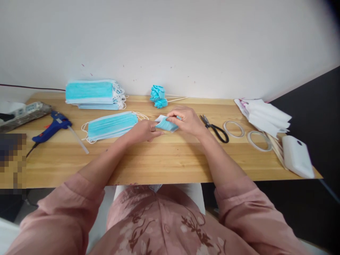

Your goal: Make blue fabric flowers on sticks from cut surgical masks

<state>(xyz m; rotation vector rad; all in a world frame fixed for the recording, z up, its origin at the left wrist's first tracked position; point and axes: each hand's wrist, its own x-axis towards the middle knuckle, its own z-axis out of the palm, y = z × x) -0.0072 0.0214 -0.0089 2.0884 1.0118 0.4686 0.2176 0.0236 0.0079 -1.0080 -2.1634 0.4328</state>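
A small folded piece of blue-and-white face mask is between my hands, just above the table. My right hand pinches its right side between thumb and fingers. At its left edge is my left hand, closed with the fingers curled; the grip itself is partly hidden. Left of that hand lies a short layered pile of blue pleated masks with white ear loops. Behind my hands rest blue petalled flowers on thin pale sticks. Beside my right hand is a pair of black-handled scissors.
A larger mask stack lies against the wall. At left are a blue glue gun with a glue stick and a power strip. Two tape rolls, white sheets, pale sticks and a white power bank-like box lie right.
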